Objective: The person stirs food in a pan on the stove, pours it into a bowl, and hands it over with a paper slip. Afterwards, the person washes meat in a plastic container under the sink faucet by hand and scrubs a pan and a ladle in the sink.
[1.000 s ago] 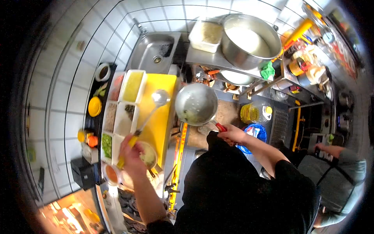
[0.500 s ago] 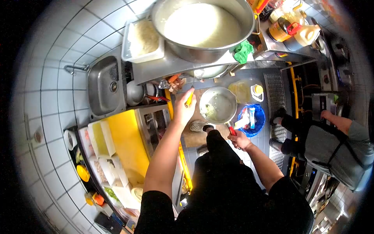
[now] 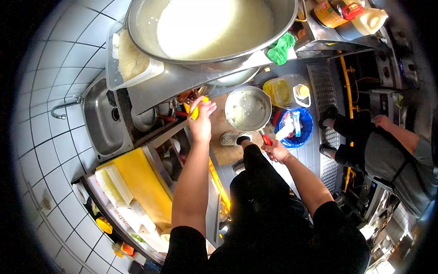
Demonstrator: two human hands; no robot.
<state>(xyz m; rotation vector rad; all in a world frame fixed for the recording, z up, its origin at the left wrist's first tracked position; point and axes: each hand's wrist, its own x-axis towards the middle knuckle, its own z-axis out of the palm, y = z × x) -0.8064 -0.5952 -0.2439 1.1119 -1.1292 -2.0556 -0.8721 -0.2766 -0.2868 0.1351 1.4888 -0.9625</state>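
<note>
My right hand (image 3: pixel 276 151) grips the red handle of a round metal pan (image 3: pixel 248 108), which is held over the floor with pale residue inside. My left hand (image 3: pixel 200 119) is wrapped round the yellow handle (image 3: pixel 199 108) of a ladle, near the edge of the metal shelf. The ladle's bowl cannot be made out. Ahead of my left hand, a large metal pot (image 3: pixel 219 45) of whitish liquid stands on the shelf, beside a clear tub (image 3: pixel 132 64) of pale food.
A metal sink (image 3: pixel 98 118) is at the left, above a yellow board (image 3: pixel 141 182) with white food containers. An oil jug (image 3: pixel 285 91) and a blue-lined bin (image 3: pixel 301 130) stand on the floor. Another person (image 3: pixel 397 155) is at the right. A green cloth (image 3: pixel 280 49) hangs by the pot.
My left hand has moved from above the yellow board forward to the shelf with the ladle. The view has shifted toward the large pot, and the pan stays in my right hand.
</note>
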